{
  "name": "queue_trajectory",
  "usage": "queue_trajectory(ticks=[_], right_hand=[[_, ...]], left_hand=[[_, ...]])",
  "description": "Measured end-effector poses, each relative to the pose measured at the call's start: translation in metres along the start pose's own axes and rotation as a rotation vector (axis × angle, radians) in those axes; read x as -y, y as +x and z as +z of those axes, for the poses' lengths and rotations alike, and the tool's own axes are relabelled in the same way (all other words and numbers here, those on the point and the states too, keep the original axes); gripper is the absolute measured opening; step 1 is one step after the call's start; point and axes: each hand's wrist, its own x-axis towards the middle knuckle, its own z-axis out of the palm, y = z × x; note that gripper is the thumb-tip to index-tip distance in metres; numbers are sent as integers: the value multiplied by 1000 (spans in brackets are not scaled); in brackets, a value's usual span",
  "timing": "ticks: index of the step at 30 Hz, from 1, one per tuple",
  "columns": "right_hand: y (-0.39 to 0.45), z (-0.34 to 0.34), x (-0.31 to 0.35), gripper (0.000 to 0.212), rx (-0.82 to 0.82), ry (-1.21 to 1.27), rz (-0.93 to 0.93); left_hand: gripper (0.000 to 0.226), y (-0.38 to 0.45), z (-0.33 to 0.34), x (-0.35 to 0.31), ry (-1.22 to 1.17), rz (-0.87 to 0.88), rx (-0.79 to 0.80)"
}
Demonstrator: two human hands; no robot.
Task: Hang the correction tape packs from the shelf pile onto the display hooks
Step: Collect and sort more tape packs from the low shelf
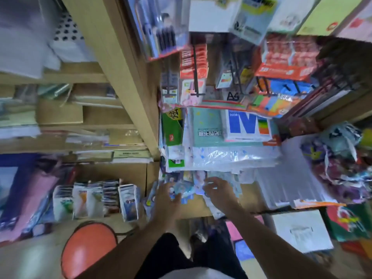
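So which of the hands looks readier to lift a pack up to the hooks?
Probably the left hand: its fingers already lie on a pack in the pile, while the right hand only hovers spread over the pile's right side. The hooks stand straight above both, so reach hardly differs.

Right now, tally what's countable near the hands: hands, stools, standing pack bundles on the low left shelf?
Hands: 2, left hand and right hand, both in the pack pile
Orange stool: 1
Standing pack bundles: about 5, blurred
Total: about 8
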Motion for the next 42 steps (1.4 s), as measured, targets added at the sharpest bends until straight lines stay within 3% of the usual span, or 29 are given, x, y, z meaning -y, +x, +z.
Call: queue_trajectory(ticks=[3,8,16,17,19,21,23,25,26,29,31,35,39,42], right_hand=[[17,29,-48,19,169,18,222],[37,82,-92,13,317,39,434],[99,176,-141,15,81,437,696],[112,187,-147,26,43,462,712],[137,210,-162,66,-89,527,746],[159,228,-175,92,-229,553,755],[174,242,-182,84,-230,672,735],[183,253,-186,68,-182,761,733],[187,257,-189,64,-180,779,723],[189,265,-193,63,-203,816,698],[189,266,-195,63,-204,855,686],[191,265,-199,63,-210,904,675],[193,264,-201,48,-202,934,697],[197,261,-204,30,-185,970,709]], left_hand=[[42,1,20,42,72,-191,50],[58,20,44,106,86,-322,176],[57,87,82,200,-26,-436,113],[66,100,90,219,-60,-441,99],[80,121,112,277,-151,-498,90],[77,133,122,303,-257,-594,65],[63,135,122,301,-367,-694,-13],[67,138,123,302,-478,-764,-95],[73,141,126,303,-521,-771,-111],[58,147,130,310,-620,-794,-66],[75,147,126,308,-626,-831,-74],[99,144,122,315,-615,-870,60],[67,133,128,318,-513,-771,223],[79,125,136,323,-432,-741,240]])
